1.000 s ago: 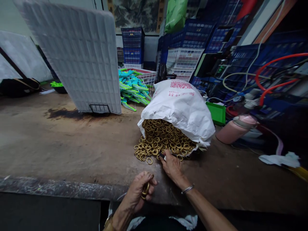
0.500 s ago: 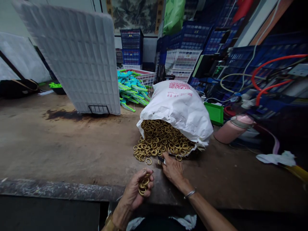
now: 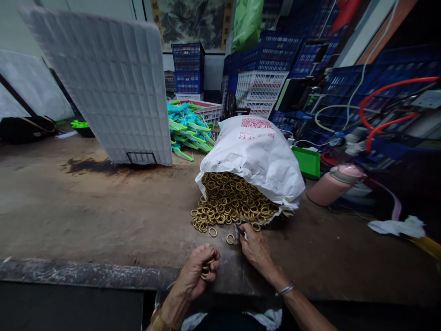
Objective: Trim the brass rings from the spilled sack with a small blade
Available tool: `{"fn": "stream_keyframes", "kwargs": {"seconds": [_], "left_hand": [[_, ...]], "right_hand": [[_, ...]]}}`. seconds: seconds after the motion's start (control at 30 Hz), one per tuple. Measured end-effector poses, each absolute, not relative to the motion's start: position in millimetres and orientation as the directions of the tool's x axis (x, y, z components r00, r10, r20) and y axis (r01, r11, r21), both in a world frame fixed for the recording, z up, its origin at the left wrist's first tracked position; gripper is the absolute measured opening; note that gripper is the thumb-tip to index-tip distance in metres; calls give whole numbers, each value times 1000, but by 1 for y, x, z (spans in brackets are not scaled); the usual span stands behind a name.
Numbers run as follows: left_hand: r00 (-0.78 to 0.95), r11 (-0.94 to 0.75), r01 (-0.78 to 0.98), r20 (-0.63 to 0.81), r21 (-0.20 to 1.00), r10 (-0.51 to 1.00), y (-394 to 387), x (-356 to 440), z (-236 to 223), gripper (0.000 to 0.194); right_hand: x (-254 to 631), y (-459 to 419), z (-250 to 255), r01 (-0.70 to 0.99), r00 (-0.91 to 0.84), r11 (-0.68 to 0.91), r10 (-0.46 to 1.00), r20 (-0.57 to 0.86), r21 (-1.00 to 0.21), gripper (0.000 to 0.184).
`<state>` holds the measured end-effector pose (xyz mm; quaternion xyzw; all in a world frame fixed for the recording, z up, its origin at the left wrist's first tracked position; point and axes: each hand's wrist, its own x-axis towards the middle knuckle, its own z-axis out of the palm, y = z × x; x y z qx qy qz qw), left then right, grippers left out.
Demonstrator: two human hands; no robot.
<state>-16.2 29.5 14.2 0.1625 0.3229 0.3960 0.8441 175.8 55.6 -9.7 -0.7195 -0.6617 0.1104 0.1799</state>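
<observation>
My left hand (image 3: 200, 270) is closed around several brass-coloured metal rings (image 3: 206, 271) near the front edge of the table. In my right hand (image 3: 255, 248) is a small dark, thin tool (image 3: 240, 231) with a pale part by the fingers; its kind is not clear. The tool's tip is close to the spilled pile of rings (image 3: 220, 212). A single ring (image 3: 230, 239) lies apart on the table, left of my right hand, and another loose ring (image 3: 212, 232) is just off the pile. Rings spill from the mouth of a white woven sack (image 3: 257, 154) lying on its side.
A tall white quilted panel (image 3: 113, 87) stands on the wooden table (image 3: 103, 220) at left. Behind are turquoise-and-green pieces (image 3: 189, 126). To the right sit a green tray (image 3: 306, 162), a pink bottle (image 3: 332, 186) and a crumpled white cloth (image 3: 396, 226). Stacked crates (image 3: 263, 85) stand behind.
My right hand has shifted right with the dark tool, leaving the single ring in plain view on the table. My left hand has turned slightly, with the rings still in it.
</observation>
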Motion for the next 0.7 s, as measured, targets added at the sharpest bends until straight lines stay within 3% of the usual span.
{"fn": "stream_keyframes", "kwargs": {"seconds": [0.1,0.23,0.43,0.7], "left_hand": [[473,631,-560,-418,536,775,30,-16,12,24],[482,631,-562,-408,536,775,32,-14,9,24],[481,635,-558,-415,535,772,32,-14,9,25],[483,654,-543,-441,527,757,29,-11,9,28]], "right_hand": [[179,53,-11,900,127,-68,986,110,-431,19],[173,46,-12,882,18,56,988,152,-469,19],[163,45,-9,948,-35,51,998,56,-314,15],[166,53,-1,942,-22,8,999,-38,-336,11]]}}
